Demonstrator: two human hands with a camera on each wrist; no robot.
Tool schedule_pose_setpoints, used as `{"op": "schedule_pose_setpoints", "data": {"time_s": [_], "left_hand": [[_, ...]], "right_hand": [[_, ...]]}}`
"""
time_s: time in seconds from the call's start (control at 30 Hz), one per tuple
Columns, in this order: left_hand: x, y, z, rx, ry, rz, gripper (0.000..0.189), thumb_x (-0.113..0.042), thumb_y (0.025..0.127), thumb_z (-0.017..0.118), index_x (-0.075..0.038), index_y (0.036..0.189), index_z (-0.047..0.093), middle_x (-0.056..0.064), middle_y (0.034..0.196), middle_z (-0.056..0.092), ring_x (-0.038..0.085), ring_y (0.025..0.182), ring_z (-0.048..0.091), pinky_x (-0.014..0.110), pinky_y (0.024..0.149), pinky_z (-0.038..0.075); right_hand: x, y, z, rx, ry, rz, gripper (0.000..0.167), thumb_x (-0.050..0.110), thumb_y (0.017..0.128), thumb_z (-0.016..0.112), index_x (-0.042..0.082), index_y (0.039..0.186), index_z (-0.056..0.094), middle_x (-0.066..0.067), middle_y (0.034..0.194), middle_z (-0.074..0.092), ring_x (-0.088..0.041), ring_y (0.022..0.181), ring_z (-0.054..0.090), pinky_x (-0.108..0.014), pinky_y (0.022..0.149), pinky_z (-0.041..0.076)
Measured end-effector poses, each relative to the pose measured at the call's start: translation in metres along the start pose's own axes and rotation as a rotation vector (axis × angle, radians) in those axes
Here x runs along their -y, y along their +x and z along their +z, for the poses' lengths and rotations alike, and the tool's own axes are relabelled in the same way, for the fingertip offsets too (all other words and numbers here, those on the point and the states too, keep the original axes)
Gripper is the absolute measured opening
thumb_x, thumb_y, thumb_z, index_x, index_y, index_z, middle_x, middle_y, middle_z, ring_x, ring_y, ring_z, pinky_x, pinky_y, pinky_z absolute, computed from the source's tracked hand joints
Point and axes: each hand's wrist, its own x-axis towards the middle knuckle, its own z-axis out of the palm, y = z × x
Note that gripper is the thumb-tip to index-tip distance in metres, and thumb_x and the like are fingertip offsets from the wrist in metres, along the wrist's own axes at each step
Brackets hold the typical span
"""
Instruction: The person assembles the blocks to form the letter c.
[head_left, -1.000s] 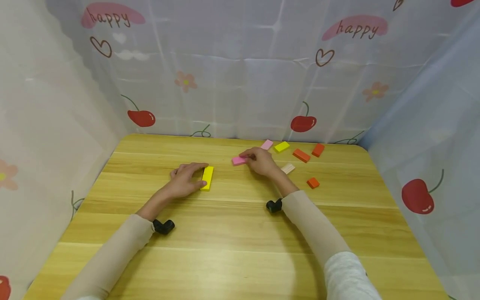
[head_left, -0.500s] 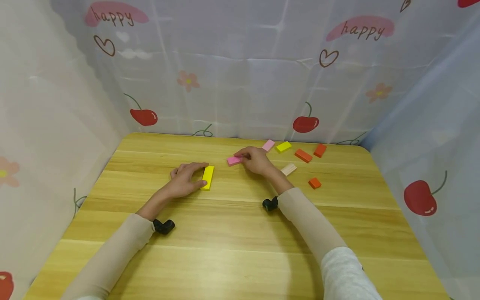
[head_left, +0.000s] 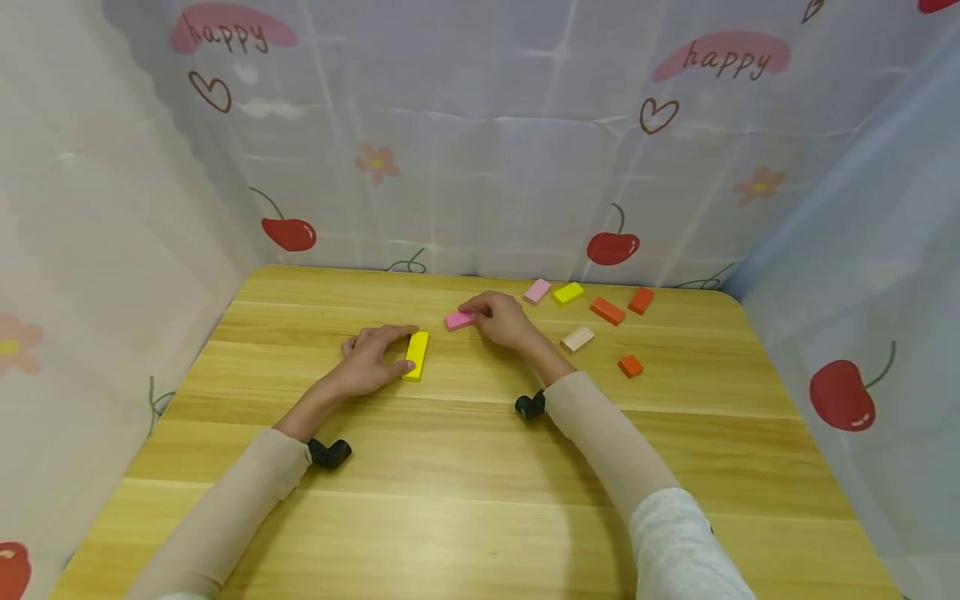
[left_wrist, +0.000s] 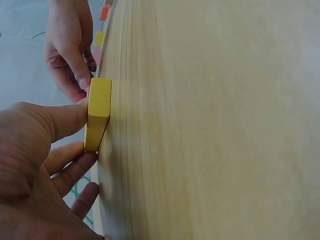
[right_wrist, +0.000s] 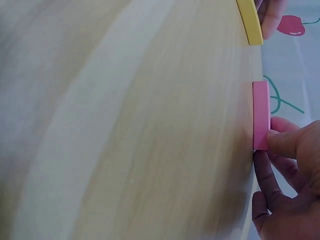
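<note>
My left hand (head_left: 367,360) grips a long yellow block (head_left: 416,357) lying lengthwise on the table, thumb at its near end and a fingertip at its far end. In the left wrist view the yellow block (left_wrist: 99,105) shows its end face, the thumb against it. My right hand (head_left: 501,319) pinches a pink block (head_left: 458,320) by its right end, a short way to the right of and behind the yellow one. The right wrist view has the pink block (right_wrist: 261,115) flat on the wood between thumb and fingers, apart from the yellow block (right_wrist: 250,22).
Behind and right of my right hand lie a light pink block (head_left: 537,291), a short yellow block (head_left: 567,293), a plain wood block (head_left: 577,339) and orange blocks (head_left: 607,311). A patterned curtain (head_left: 480,192) hangs along the table's (head_left: 450,500) back edge.
My right hand has moved left with the pink block, bringing it closer to the yellow one. The plain wood block is more fully uncovered. My left hand stays in place.
</note>
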Motion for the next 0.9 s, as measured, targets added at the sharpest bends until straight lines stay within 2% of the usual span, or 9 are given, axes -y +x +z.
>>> {"op": "schedule_pose_setpoints", "data": {"time_s": [0.47, 0.67, 0.9], "left_hand": [[-0.003, 0.002, 0.0, 0.0, 0.002, 0.01, 0.064, -0.028, 0.104, 0.073, -0.018, 0.163, 0.048, 0.013, 0.168, 0.049, 0.045, 0.147, 0.034, 0.069, 0.111, 0.007], [-0.002, 0.003, 0.0, -0.003, 0.008, 0.004, 0.065, -0.028, 0.104, 0.072, -0.019, 0.163, 0.048, 0.013, 0.168, 0.049, 0.045, 0.147, 0.033, 0.07, 0.112, 0.007], [0.001, 0.0, 0.003, -0.023, 0.003, 0.003, 0.063, -0.029, 0.103, 0.072, -0.016, 0.161, 0.05, 0.015, 0.166, 0.05, 0.046, 0.145, 0.035, 0.07, 0.111, 0.008]], "right_hand": [[0.004, 0.009, 0.008, -0.01, -0.024, -0.033, 0.034, 0.007, 0.106, 0.059, 0.016, 0.133, 0.078, -0.01, 0.137, 0.074, -0.03, 0.132, 0.066, -0.048, 0.116, 0.051], [0.009, 0.011, 0.01, -0.007, -0.024, -0.03, 0.034, 0.006, 0.106, 0.059, 0.016, 0.132, 0.079, -0.01, 0.138, 0.074, -0.03, 0.135, 0.065, -0.047, 0.119, 0.049], [0.016, 0.014, 0.02, 0.004, -0.015, -0.039, 0.034, 0.005, 0.106, 0.059, 0.015, 0.131, 0.079, -0.009, 0.136, 0.075, -0.03, 0.132, 0.067, -0.047, 0.117, 0.051]]}}
